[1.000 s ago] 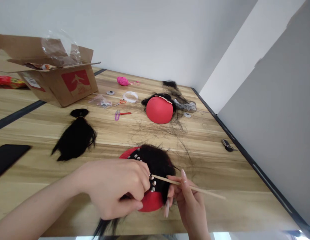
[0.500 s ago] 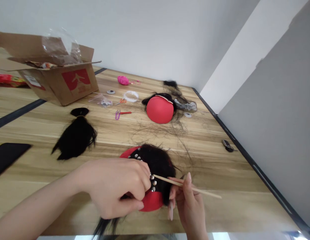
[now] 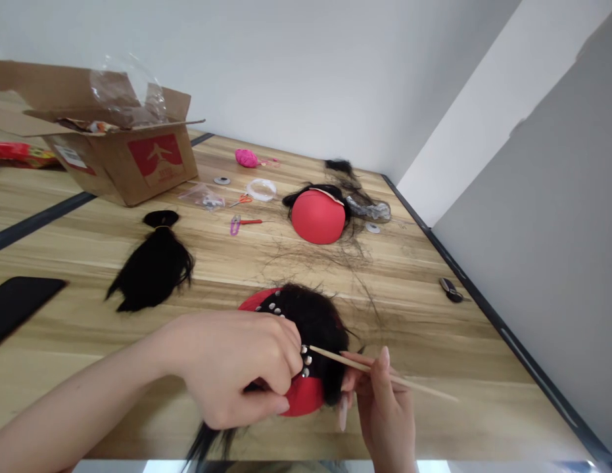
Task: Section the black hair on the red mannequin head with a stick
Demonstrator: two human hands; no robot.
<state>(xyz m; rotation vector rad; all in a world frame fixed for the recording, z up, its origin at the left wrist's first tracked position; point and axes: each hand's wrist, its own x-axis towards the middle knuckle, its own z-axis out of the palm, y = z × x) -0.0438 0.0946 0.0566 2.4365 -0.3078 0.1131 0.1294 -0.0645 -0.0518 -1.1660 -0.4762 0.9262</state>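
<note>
A red dome-shaped piece (image 3: 302, 398) lies at the table's near edge, partly covered by black hair (image 3: 310, 318) and a black band with silver studs (image 3: 306, 361). My left hand (image 3: 244, 368) rests over its left side with curled fingers. Black strands show between its thumb and forefinger and hang out below the fist, so it appears to grip hair; the fingertips are hidden. In my right hand (image 3: 384, 401), a thin wooden stick (image 3: 367, 369) is pinched between thumb and fingers. Its left tip is at the edge of the studded band, close to my left knuckles.
Farther back sits a second red dome (image 3: 318, 217) with black hair around it. To the left are a tied black hair bundle (image 3: 155, 269), a black flat object (image 3: 24, 305) and an open cardboard box (image 3: 123, 164). Scissors (image 3: 242, 200), pink yarn (image 3: 246, 157) and a key fob (image 3: 451, 290) lie about.
My right hand and the stick have shifted slightly right and down, drawing the tip a little to the right. My left hand keeps its grip on the piece. The view has moved slightly.
</note>
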